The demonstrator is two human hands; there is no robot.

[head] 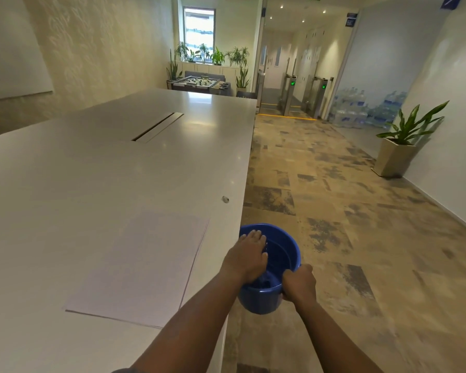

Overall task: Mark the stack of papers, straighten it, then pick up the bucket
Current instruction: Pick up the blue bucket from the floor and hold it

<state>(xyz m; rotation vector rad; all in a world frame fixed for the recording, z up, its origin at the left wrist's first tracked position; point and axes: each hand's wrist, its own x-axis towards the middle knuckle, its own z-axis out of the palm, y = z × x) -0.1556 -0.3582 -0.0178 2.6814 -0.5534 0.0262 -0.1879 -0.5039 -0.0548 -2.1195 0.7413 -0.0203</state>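
A blue plastic bucket [283,254] hangs beside the table's right edge, over the floor, tilted toward me. My right hand [299,285] is closed around its near rim. My left hand [249,255] rests with fingers together on the bucket's left rim, reaching partly inside; whether it grips the rim is unclear. Something dark lies inside the bucket, mostly hidden by my left hand. The stack of white papers [143,267] lies flat on the white table [92,170] near its right edge, sheets roughly aligned with slight offsets along the edges.
A small grey object [225,199] sits on the table beyond the papers. A cable slot [158,127] cuts the tabletop further back. A potted plant [398,146] stands by the right wall, water bottles [366,110] and turnstiles [304,99] beyond on patterned carpet.
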